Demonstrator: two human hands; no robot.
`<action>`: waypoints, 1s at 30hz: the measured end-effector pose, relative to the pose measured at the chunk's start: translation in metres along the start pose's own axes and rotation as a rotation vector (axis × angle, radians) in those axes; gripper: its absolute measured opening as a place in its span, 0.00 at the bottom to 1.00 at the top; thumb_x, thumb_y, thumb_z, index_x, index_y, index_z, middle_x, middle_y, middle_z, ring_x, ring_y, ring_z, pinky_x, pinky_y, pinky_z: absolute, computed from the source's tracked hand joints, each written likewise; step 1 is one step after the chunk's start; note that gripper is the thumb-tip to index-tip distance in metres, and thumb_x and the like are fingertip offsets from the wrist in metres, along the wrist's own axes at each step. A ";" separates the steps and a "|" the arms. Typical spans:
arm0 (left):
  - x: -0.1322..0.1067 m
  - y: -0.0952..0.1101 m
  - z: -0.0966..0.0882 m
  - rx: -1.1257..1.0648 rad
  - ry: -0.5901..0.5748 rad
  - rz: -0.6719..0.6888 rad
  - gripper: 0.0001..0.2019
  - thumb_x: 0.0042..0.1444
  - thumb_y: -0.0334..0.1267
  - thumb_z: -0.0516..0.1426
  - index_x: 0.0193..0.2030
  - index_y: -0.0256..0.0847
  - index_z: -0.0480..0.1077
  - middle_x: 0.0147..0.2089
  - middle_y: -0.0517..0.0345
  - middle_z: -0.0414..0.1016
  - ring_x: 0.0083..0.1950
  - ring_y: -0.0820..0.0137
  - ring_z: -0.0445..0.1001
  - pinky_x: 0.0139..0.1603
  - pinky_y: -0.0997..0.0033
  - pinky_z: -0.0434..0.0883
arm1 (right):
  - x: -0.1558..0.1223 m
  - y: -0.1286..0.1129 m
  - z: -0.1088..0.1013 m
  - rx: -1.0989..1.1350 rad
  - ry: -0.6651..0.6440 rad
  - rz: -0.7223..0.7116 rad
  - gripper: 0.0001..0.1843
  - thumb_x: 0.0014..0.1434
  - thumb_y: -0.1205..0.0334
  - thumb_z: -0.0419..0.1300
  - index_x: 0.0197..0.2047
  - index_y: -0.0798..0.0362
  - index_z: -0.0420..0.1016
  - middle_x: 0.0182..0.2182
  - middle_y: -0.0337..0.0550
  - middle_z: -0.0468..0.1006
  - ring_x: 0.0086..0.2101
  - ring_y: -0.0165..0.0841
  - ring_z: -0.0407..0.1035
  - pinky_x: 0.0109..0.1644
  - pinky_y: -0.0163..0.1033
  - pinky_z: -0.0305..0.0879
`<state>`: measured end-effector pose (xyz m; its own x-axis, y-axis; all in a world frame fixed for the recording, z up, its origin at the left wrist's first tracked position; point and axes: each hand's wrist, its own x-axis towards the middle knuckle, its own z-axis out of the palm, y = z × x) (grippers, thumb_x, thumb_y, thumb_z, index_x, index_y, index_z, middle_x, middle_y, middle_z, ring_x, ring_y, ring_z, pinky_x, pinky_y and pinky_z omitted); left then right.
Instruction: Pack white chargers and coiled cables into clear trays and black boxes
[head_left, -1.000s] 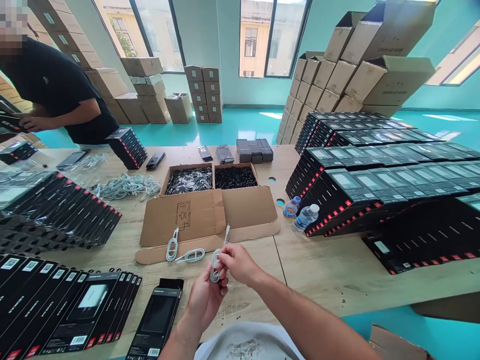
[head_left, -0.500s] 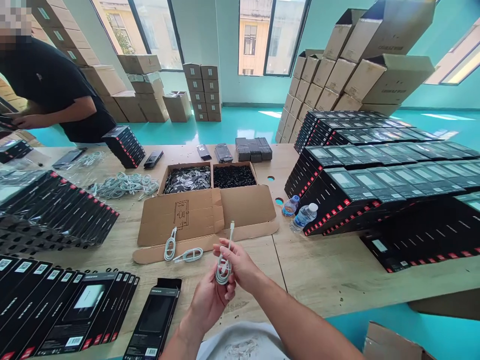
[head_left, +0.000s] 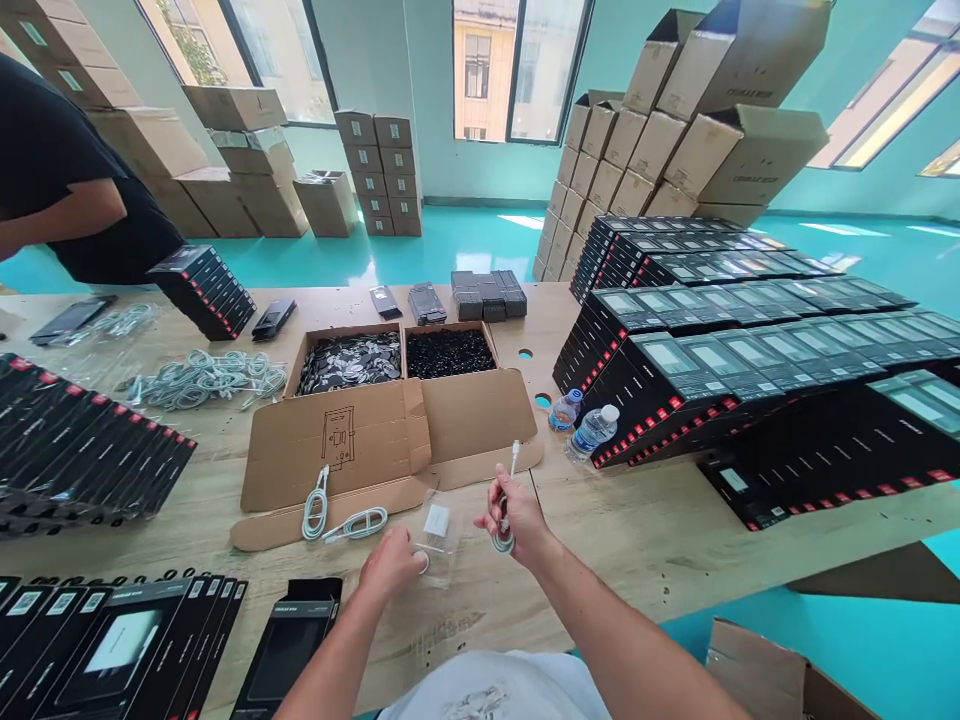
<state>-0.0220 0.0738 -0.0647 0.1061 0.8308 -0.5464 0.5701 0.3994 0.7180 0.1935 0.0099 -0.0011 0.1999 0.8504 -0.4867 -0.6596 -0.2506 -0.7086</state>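
Note:
A coiled white cable [head_left: 503, 541] is gripped in my right hand [head_left: 517, 515], its plug end pointing up past the fingers. My left hand [head_left: 394, 565] is closed at the left edge of a small clear plastic bag [head_left: 441, 565]. Inside that bag shows a white block [head_left: 436, 520]. A small round white piece peeks out by the left fingertips; what it belongs to is unclear. Two more coiled cables lie close by: one white coil [head_left: 316, 512] on the flattened cardboard [head_left: 300, 440], another coil [head_left: 365, 524] at its front edge.
Two open trays hold black-and-silver pieces [head_left: 350, 362] and small black parts [head_left: 451, 354]. Loose white cables [head_left: 206, 380] are heaped on the left. Black product boxes [head_left: 675, 370] stack on the right, near two water bottles [head_left: 592, 434]. A co-worker [head_left: 75, 190] stands far left.
My hands have moved apart. The coiled cable has gone right with my right hand, while my left hand has let go of it. The plastic bag now shows between them.

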 end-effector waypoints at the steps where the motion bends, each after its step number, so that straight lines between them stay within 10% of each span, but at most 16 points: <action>1: 0.004 -0.002 0.004 0.013 0.005 0.003 0.10 0.59 0.39 0.63 0.31 0.40 0.68 0.34 0.63 0.70 0.34 0.70 0.69 0.40 0.66 0.68 | -0.002 0.000 -0.003 0.005 -0.009 0.014 0.28 0.52 0.33 0.66 0.29 0.51 0.68 0.12 0.26 0.63 0.14 0.26 0.62 0.34 0.40 0.74; 8: -0.002 0.000 0.019 -0.130 0.012 0.014 0.12 0.55 0.34 0.64 0.27 0.42 0.64 0.26 0.66 0.68 0.30 0.70 0.71 0.34 0.67 0.68 | -0.007 0.008 -0.017 -0.351 0.062 -0.054 0.24 0.59 0.38 0.56 0.40 0.51 0.71 0.22 0.35 0.73 0.25 0.34 0.74 0.34 0.42 0.72; 12: -0.030 0.011 0.032 -0.425 0.090 0.053 0.16 0.47 0.31 0.63 0.40 0.46 0.63 0.29 0.65 0.74 0.33 0.63 0.78 0.33 0.67 0.70 | -0.011 0.021 -0.005 -0.614 0.040 -0.114 0.13 0.55 0.50 0.65 0.32 0.52 0.77 0.20 0.37 0.74 0.27 0.36 0.74 0.36 0.39 0.67; 18: -0.060 0.036 0.047 -0.869 0.101 0.121 0.25 0.42 0.32 0.65 0.49 0.46 0.64 0.45 0.54 0.81 0.48 0.63 0.80 0.50 0.60 0.75 | -0.017 0.021 0.035 -1.663 0.019 -0.261 0.09 0.61 0.59 0.64 0.39 0.54 0.83 0.41 0.56 0.85 0.43 0.46 0.79 0.46 0.44 0.68; 24: -0.071 0.049 0.040 -1.055 0.037 0.126 0.25 0.38 0.32 0.70 0.45 0.43 0.71 0.47 0.51 0.83 0.53 0.60 0.80 0.56 0.60 0.72 | -0.016 0.004 0.052 -1.678 0.040 -0.275 0.12 0.60 0.63 0.61 0.42 0.59 0.83 0.42 0.64 0.84 0.42 0.49 0.79 0.44 0.45 0.67; 30: -0.078 0.050 0.033 -1.095 -0.023 0.092 0.27 0.38 0.34 0.71 0.48 0.43 0.71 0.48 0.49 0.84 0.54 0.58 0.80 0.55 0.58 0.75 | -0.017 -0.010 0.036 -1.433 -0.099 -0.224 0.09 0.56 0.64 0.62 0.25 0.50 0.80 0.21 0.39 0.79 0.25 0.33 0.71 0.31 0.35 0.57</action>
<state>0.0250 0.0165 -0.0003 0.1332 0.8719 -0.4712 -0.4716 0.4739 0.7436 0.1707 0.0148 0.0323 0.1107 0.9459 -0.3049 0.6653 -0.2985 -0.6843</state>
